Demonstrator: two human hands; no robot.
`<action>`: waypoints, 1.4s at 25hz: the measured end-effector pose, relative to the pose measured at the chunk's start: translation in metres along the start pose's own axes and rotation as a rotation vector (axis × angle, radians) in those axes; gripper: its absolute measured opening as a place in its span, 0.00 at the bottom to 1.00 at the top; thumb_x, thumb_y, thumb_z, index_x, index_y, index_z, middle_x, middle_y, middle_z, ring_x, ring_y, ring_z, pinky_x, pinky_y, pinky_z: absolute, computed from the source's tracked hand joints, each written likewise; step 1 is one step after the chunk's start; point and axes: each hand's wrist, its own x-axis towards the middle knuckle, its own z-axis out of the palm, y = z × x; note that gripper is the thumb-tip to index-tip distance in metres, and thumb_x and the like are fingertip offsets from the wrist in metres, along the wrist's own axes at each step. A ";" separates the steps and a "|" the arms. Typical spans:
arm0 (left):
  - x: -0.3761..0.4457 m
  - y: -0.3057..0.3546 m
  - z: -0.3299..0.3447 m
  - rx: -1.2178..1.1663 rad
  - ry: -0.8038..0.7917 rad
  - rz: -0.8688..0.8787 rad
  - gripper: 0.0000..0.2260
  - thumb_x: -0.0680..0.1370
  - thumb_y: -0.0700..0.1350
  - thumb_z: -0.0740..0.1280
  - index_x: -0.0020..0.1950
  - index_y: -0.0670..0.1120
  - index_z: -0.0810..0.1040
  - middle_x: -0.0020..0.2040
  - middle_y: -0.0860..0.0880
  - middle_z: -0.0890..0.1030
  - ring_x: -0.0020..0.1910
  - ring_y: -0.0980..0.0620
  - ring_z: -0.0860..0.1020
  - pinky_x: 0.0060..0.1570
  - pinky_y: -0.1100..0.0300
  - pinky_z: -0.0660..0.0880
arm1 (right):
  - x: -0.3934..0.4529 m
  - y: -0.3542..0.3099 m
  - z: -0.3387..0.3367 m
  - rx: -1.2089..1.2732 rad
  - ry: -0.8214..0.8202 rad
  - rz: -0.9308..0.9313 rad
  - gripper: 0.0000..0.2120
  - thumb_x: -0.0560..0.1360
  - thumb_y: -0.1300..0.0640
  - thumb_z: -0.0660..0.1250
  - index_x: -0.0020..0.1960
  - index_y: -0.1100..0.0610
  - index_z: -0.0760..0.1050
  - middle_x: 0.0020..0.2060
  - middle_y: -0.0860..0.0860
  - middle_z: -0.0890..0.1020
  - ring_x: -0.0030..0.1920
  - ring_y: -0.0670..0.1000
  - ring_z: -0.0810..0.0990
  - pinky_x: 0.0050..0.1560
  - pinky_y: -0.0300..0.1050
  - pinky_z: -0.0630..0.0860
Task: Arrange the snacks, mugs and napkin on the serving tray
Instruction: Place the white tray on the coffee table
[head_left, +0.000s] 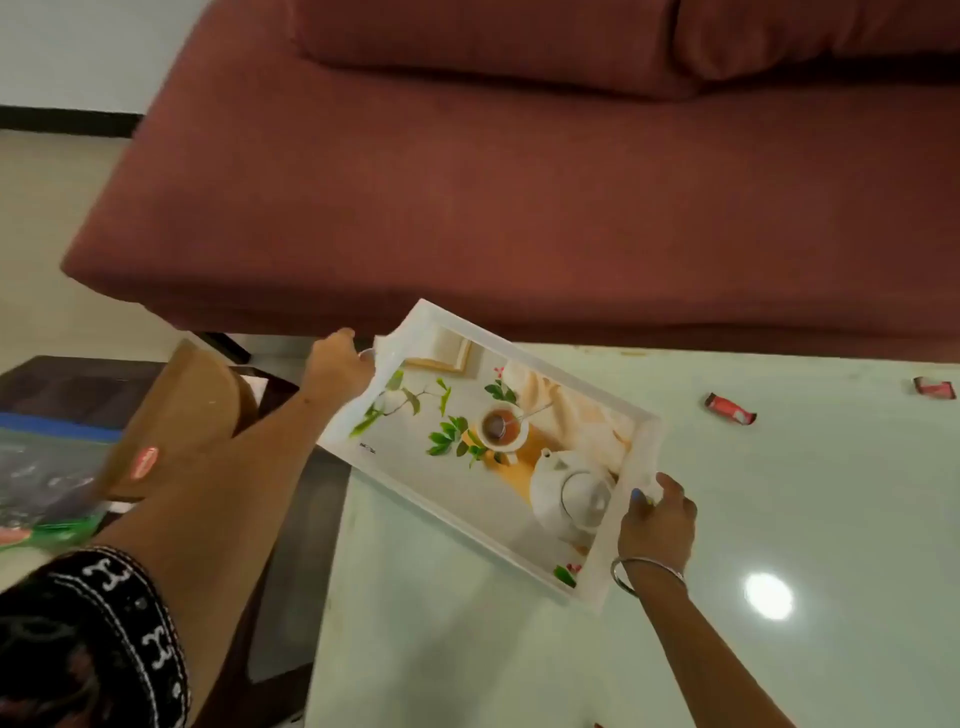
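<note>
A white serving tray (522, 358) with a printed picture of a teapot, teacup and leaves is held tilted over the left end of the pale green table (779, 493). My left hand (337, 366) grips its far-left handle. My right hand (657, 519) grips its near-right handle, a metal bangle on the wrist. Nothing lies on the tray. Two red snack wrappers rest on the table at the right: one (729, 409) nearer the tray, the other (934, 387) by the frame's edge. No mugs or napkin are in view.
A dark red sofa (493, 182) runs along the table's far side. At the left, a lower dark side table (78, 379) carries a brown cardboard box (176, 421) and a clear plastic bag (47, 483). A lamp glare (769, 596) shines on the tabletop.
</note>
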 end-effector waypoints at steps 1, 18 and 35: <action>0.006 0.000 0.004 0.003 0.005 -0.020 0.17 0.78 0.44 0.60 0.64 0.37 0.71 0.61 0.35 0.76 0.62 0.36 0.72 0.60 0.48 0.70 | 0.003 0.002 0.003 0.033 0.018 0.047 0.19 0.77 0.62 0.61 0.67 0.62 0.67 0.63 0.65 0.71 0.60 0.65 0.73 0.61 0.55 0.69; -0.060 -0.017 -0.006 -0.731 -0.166 -0.438 0.06 0.75 0.34 0.66 0.51 0.39 0.78 0.56 0.41 0.79 0.50 0.48 0.78 0.54 0.53 0.75 | 0.070 0.022 -0.064 0.180 -0.138 0.098 0.13 0.72 0.65 0.68 0.56 0.61 0.79 0.51 0.62 0.83 0.47 0.56 0.79 0.61 0.56 0.75; -0.180 -0.052 0.031 -0.759 -0.080 -0.582 0.11 0.72 0.37 0.70 0.53 0.39 0.79 0.57 0.40 0.80 0.50 0.45 0.80 0.55 0.47 0.77 | 0.063 0.079 -0.079 0.088 -0.314 0.019 0.18 0.70 0.73 0.65 0.57 0.62 0.79 0.53 0.61 0.82 0.55 0.61 0.80 0.61 0.57 0.75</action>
